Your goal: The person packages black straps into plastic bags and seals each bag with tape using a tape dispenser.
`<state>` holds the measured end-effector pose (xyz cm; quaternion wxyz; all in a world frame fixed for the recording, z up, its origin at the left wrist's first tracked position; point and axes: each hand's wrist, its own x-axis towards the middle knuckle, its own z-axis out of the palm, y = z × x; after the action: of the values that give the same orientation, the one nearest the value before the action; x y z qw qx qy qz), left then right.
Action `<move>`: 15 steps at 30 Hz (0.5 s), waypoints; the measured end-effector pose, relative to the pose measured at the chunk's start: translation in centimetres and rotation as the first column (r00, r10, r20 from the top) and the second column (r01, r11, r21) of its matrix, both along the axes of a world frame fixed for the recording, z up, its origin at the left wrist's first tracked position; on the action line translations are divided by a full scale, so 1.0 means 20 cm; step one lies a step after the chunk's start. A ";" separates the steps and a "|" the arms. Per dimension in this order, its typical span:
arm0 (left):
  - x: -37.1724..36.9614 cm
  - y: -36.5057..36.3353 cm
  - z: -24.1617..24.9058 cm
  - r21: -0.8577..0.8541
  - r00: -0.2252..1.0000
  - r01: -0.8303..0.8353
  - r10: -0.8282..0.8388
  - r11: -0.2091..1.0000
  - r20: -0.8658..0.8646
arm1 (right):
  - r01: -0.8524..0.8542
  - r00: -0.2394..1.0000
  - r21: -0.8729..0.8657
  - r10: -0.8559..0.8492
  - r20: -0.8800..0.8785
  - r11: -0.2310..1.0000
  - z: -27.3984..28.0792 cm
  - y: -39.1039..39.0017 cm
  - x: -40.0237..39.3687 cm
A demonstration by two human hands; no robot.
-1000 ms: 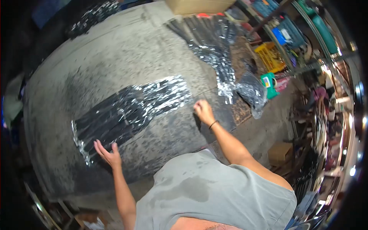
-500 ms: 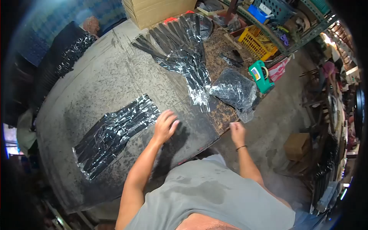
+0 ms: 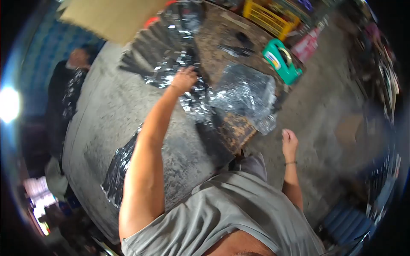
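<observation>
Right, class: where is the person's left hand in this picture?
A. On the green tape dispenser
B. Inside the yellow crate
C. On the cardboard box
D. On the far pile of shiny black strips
D: the left hand reaches out over the table onto the far strips, well apart from the dispenser, while the right hand hangs closed beside the table.

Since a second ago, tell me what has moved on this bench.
The left hand left the near bundle of shiny black packs and reached across to the far bundle, resting on it; whether its grip has closed is unclear. The right hand pulled off the table and hangs fisted beside it. Both bundles, the clear bag and the green tape dispenser stayed put.
</observation>
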<state>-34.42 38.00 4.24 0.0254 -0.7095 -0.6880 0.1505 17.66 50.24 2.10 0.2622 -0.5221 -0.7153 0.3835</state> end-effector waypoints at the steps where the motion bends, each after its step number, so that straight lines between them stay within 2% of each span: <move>1: 0.00 0.05 0.01 -0.059 1.000 -0.005 0.005 0.998 0.001 | -0.020 1.000 0.013 0.020 0.024 1.000 0.04 -0.01 -0.02; 4: -0.06 0.17 -0.04 -0.189 0.999 0.025 -0.031 0.982 -0.032 | -0.099 0.995 0.057 0.096 0.041 0.993 0.19 -0.04 -0.19; 7: -0.04 0.22 0.00 -0.221 0.995 0.043 -0.062 0.974 -0.080 | -0.171 0.981 0.001 0.170 0.096 0.985 0.24 -0.04 -0.33; 9: -0.01 0.25 0.07 -0.302 0.994 0.020 -0.051 0.953 -0.095 | -0.381 0.923 -0.040 0.382 0.052 0.924 0.23 -0.02 -0.42; 10: 0.00 0.26 0.10 -0.373 0.992 -0.010 -0.038 0.928 -0.122 | -0.380 0.923 -0.044 0.382 0.053 0.924 0.20 -0.02 -0.44; 13: -0.07 0.21 0.04 -0.306 0.996 0.033 -0.058 0.952 -0.071 | -0.447 0.875 0.000 0.437 0.210 0.894 0.15 -0.03 -0.51; 14: -0.10 0.19 0.03 -0.267 0.996 0.053 -0.069 0.962 -0.050 | -0.447 0.875 0.004 0.437 0.208 0.894 0.17 -0.04 -0.55; 15: -0.12 0.18 0.06 -0.263 0.996 0.053 -0.070 0.963 -0.055 | -0.365 0.917 -0.007 0.361 0.171 0.931 0.18 -0.05 -0.58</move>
<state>-36.73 41.55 5.43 -0.0417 -0.7226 -0.6385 0.2615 6.09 49.20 5.73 0.1313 -0.4077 -0.8240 0.3709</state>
